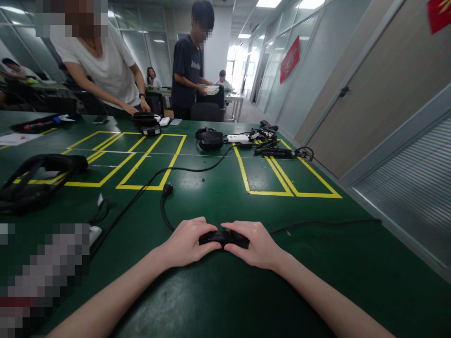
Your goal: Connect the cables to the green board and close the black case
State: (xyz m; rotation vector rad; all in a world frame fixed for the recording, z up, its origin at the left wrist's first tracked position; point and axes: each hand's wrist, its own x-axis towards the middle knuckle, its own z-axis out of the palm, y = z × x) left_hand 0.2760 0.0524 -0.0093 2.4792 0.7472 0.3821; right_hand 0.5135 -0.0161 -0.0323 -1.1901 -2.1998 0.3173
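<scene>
A black power adapter (224, 238) rests low over the green table (197, 300), close in front of me. My left hand (188, 240) is closed on its left end, thumb on the near side and fingers on the far side. My right hand (254, 243) grips the right end the same way, and the two hands' fingertips almost meet in the middle. From the left side a black cord (164, 211) runs out to a plug (167, 189). Another thin black cable (324, 223) trails away to the right. The fingers hide parts of the adapter.
Yellow tape outlines (271, 193) mark the table. Black headsets (209, 139) and a tangle of cables (278, 149) lie at the back. A dark headset strap (42, 176) sits at left, with a long cable (158, 172) nearby. Two people (186, 61) stand across the table.
</scene>
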